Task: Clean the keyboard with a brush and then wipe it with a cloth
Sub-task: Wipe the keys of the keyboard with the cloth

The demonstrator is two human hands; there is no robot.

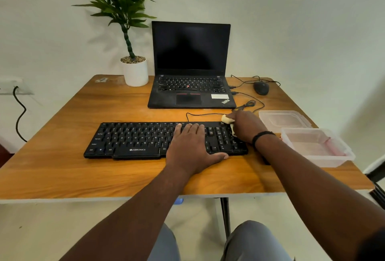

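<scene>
Gleaming wooden table [62,169], pale wall [302,21]

The keyboard [145,139] is black, full-size and wired, lying flat and square-on just in front of the laptop [190,92], with "ZEBRONICS" printed in white on its near edge. Its thin black cable leaves the far edge and loops off toward the laptop's right side. The cloth [227,119] is a small pale yellow wad, bunched up at the keyboard's far right corner, in front of the laptop's right corner; most of it is hidden.
</scene>
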